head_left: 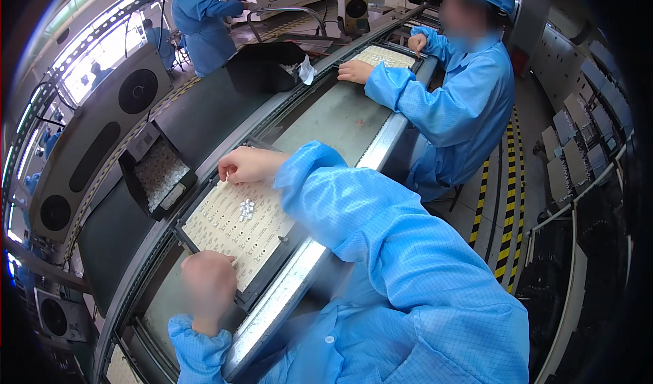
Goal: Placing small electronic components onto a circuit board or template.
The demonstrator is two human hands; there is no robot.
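A cream panel [219, 227] with rows of small slots and dark marks lies in a black frame [262, 282] on the rail line before me. A small heap of silvery pieces [247, 210] rests near its middle. My right hand [248, 165] is over the panel's far edge, fingers bent together in a pinch; whatever is between them is hidden. At the near left corner is my left hand [207, 278], partly blurred, its fingers curled in and a fingertip close to the panel's edge. I cannot make out anything in it.
A black bin [160, 180] of small shiny parts stands beyond the panel, on the left. Another black bin [262, 68] sits farther along. To the right, a co-worker in blue [456, 105] handles a similar panel [388, 56]. A metal rail [299, 268] runs along my side.
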